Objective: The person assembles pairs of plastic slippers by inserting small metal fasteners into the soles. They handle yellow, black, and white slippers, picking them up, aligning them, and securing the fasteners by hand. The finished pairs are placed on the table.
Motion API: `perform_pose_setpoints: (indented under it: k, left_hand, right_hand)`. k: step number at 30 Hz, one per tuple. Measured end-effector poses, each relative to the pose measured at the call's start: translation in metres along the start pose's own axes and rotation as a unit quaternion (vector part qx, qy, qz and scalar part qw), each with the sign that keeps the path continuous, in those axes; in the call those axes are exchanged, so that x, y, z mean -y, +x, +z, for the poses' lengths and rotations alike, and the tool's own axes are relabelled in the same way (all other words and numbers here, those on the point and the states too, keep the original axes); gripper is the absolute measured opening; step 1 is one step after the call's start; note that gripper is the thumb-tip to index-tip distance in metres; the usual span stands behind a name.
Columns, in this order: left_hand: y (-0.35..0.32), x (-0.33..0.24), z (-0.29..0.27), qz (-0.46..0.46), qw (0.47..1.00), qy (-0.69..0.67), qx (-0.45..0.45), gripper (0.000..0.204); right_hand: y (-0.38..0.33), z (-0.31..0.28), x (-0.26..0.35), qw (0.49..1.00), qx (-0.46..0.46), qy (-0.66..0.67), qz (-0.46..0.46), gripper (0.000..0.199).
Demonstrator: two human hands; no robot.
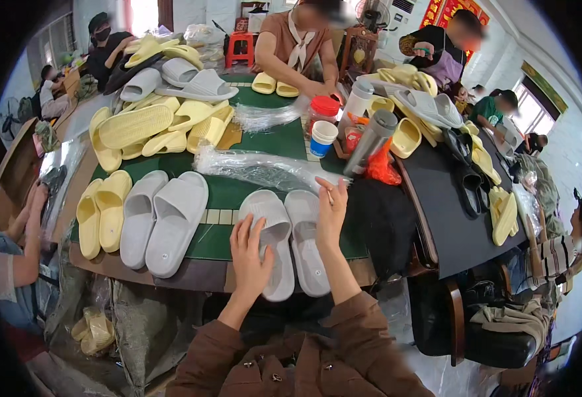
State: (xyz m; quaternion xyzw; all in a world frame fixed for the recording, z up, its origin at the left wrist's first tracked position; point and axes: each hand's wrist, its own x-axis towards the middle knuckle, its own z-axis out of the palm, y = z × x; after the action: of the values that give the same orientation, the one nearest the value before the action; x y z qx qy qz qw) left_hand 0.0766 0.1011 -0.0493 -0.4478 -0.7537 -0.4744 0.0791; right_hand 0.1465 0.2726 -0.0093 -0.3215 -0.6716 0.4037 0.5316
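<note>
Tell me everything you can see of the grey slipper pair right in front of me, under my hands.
The grey slipper pair is two slide sandals of smooth, foam-like material with wide closed straps. They lie side by side, soles down, toes away from the person, on the green table, heels past its near edge. The left hand rests on the left slipper; the right hand touches the right one's strap. A clear plastic bag lies just beyond.

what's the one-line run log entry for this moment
left hand: on grey slide pair | right hand: open, above pair | table: green
</note>
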Motion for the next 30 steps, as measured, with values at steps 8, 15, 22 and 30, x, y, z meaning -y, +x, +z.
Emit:
perform_pose_setpoints:
  k: [8,15,22,30]
  left_hand:
    - [-0.002,-0.016,-0.012,0.031,0.999,-0.003,-0.039,0.036]
    - [-0.004,-0.046,-0.022,-0.165,0.893,-0.419,-0.006,0.038]
    - [0.011,-0.025,-0.037,-0.216,0.857,-0.467,0.008,0.03]
    - [0.002,-0.031,-0.057,-0.215,0.882,-0.409,0.092,0.025]
  right_hand:
    - [-0.043,-0.016,0.022,0.995,0.05,0.076,-0.033,0.023]
    - [-0.088,-0.039,0.039,0.931,0.327,0.151,-0.052,0.021]
    - [-0.104,-0.086,0.049,0.834,0.515,0.173,0.097,0.019]
    - [-0.071,-0.107,0.03,0.903,0.36,0.149,0.178,0.021]
